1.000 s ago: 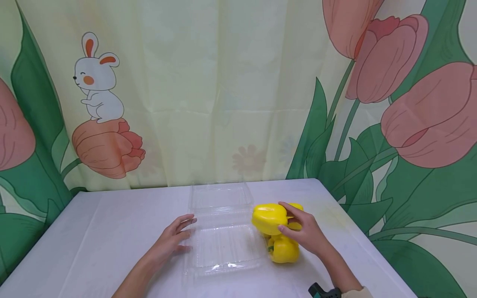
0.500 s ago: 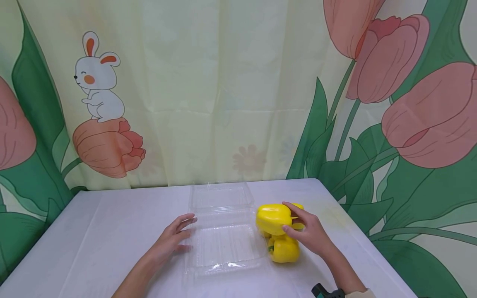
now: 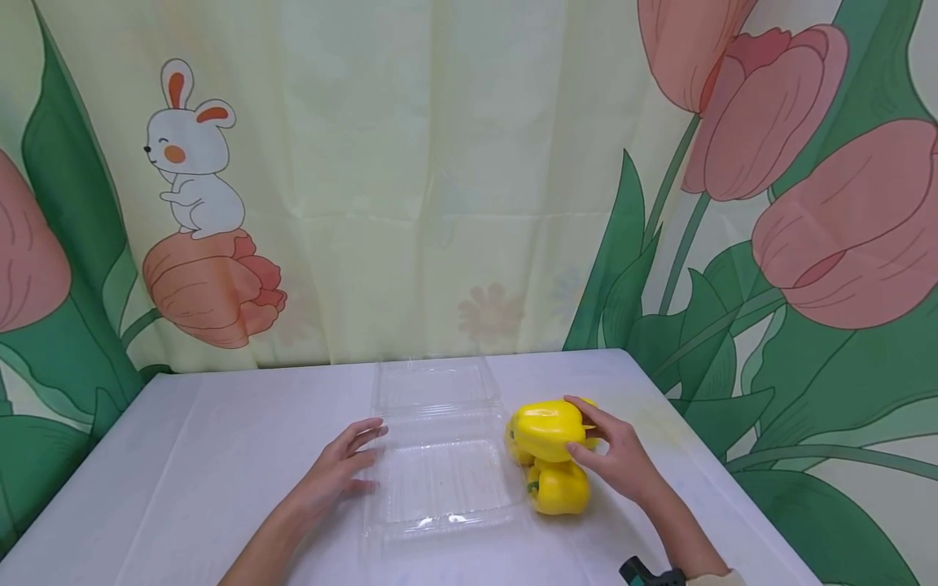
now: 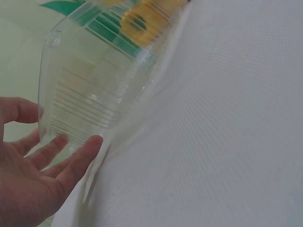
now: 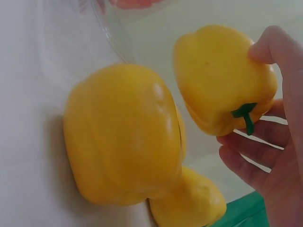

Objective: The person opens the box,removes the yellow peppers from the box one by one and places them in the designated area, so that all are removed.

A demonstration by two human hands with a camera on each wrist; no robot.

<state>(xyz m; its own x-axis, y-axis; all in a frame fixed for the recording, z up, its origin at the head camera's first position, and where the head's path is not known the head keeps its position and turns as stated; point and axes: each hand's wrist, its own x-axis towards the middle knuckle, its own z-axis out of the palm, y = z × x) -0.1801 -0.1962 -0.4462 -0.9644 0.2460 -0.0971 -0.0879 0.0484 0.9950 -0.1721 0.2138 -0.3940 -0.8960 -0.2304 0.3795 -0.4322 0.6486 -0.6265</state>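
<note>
My right hand (image 3: 611,456) holds a yellow bell pepper (image 3: 545,431) between thumb and fingers, raised above the other peppers. In the right wrist view this held pepper (image 5: 213,75) shows its green stem. Below it on the table lies another yellow bell pepper (image 3: 560,490), with more yellow partly hidden behind the held one. A clear plastic clamshell box (image 3: 447,488) lies opened out to the left of the peppers. At the box's left side is my left hand (image 3: 340,468), fingers spread and loosely bent. In the left wrist view its fingertips lie against the clear wall (image 4: 90,99).
The box's clear lid (image 3: 432,387) spreads toward the back of the table. A white cloth (image 3: 220,464) covers the table. Behind the table's far edge hangs a curtain (image 3: 440,203) printed with tulips and a rabbit.
My right hand has moved slightly right with the held pepper, away from the box. More of a pepper behind it now shows at its left. The left hand stays in place.
</note>
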